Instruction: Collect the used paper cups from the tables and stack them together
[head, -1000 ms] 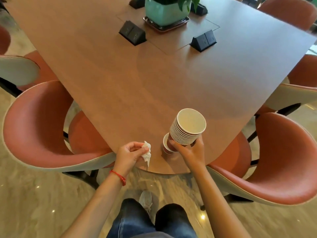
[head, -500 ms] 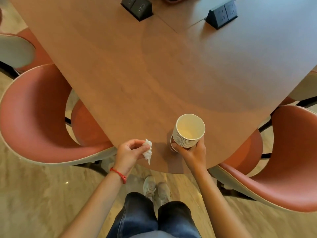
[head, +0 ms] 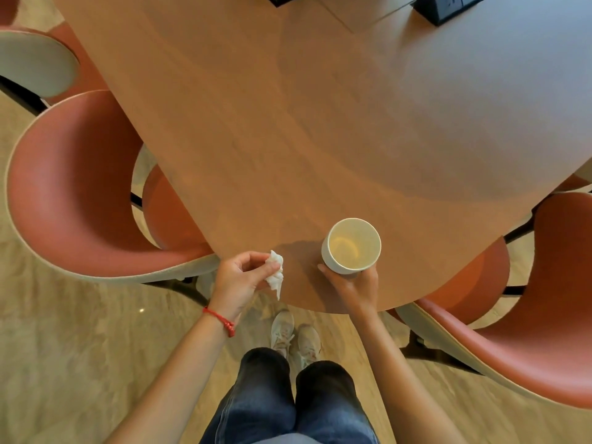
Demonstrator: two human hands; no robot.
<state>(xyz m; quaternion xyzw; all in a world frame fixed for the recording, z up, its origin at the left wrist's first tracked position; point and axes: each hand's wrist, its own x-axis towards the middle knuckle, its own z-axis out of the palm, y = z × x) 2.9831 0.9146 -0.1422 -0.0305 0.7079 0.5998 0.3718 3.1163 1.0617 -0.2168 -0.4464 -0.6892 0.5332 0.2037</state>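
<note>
Two hands work at the near edge of a wooden table [head: 288,129]. The right hand [head: 354,288] is closed around a stack of paper cups [head: 351,245], which stands upright near the rounded table edge; whether its base touches the wood I cannot tell, because the camera looks almost straight down into it. From this angle only the open mouth of the top cup and a short part of its wall can be seen, so the number of cups in the stack cannot be counted, and the lower part is hidden behind the rim and the fingers. The left hand [head: 238,278] pinches a crumpled white tissue [head: 275,274] between thumb and fingers, just beside the table edge and apart from the cups. A red string bracelet [head: 221,320] is on the left wrist. Red chairs [head: 73,193] stand at both sides, partly pushed under the table, and the right one is cut off by the frame. At the top a black socket box [head: 445,8] is also cut off.
</note>
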